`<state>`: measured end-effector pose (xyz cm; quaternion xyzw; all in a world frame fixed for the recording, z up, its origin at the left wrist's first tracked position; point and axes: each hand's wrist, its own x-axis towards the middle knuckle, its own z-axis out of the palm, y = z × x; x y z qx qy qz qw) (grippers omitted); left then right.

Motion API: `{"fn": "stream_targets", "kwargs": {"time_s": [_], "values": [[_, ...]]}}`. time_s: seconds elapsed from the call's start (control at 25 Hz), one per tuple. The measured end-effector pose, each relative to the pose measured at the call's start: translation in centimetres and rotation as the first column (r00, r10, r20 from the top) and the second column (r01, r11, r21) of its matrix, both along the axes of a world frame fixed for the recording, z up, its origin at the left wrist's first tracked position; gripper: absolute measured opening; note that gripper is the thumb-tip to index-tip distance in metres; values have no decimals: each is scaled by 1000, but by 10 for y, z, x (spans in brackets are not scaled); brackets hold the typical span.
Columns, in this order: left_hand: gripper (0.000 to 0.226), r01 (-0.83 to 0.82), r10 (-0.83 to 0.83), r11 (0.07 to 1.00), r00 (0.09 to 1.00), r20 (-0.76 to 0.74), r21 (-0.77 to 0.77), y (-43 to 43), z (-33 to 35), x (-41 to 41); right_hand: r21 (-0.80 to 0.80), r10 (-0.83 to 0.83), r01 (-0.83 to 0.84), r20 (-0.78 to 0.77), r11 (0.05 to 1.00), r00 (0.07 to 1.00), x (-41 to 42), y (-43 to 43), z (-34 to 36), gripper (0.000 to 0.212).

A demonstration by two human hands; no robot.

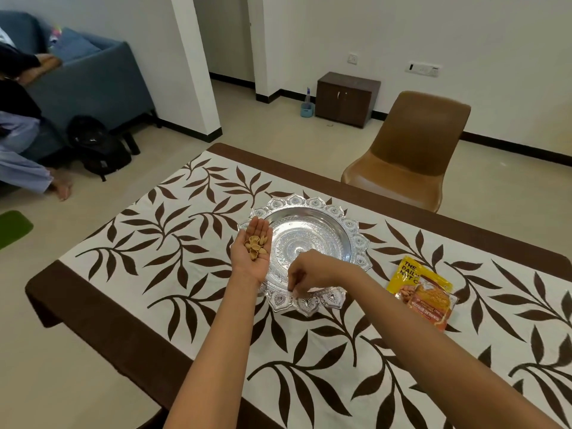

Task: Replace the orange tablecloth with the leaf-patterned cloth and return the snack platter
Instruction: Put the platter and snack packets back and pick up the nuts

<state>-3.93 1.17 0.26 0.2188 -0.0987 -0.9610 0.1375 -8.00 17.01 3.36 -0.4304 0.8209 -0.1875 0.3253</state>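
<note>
Two hands work over the platter. The left hand [252,243] lies palm up with fingers nearly straight above the dish's left rim, cupping a small heap of nut shells [255,244]. The right hand [298,274] hangs knuckles up at the near rim with its fingertips bunched together; whether they pinch a shell cannot be told. The silver snack platter [312,202] sits flat in the middle of the leaf-patterned cloth [139,249], its bowl bare. It looks like thin embossed metal, so it is probably stiff, fairly light and slick. The scalloped rim would give the surest hold, taken at two opposite sides. The shells are loose and weightless and would likely spill if the palm tilted. Two snack packets [424,292] lie on the cloth to the platter's right, apart from it, and a brown chair [411,150] stands beyond.
</note>
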Motion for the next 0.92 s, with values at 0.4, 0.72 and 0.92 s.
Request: {"fn": "stream_targets", "kwargs": {"time_s": [0.4, 0.72, 0.92], "values": [[43, 30, -29, 998, 999, 23, -48, 2, 0, 1, 90, 118, -95, -300, 991, 946, 19, -11, 1, 16], [43, 68, -64, 994, 997, -47, 91, 68, 9, 25, -349, -264, 919, 883, 184, 388, 51, 64, -21, 9], [50, 264, -263, 960, 964, -29, 96, 180, 18, 36, -115, 21, 930, 991, -348, 130, 84, 111, -24, 14]]}}
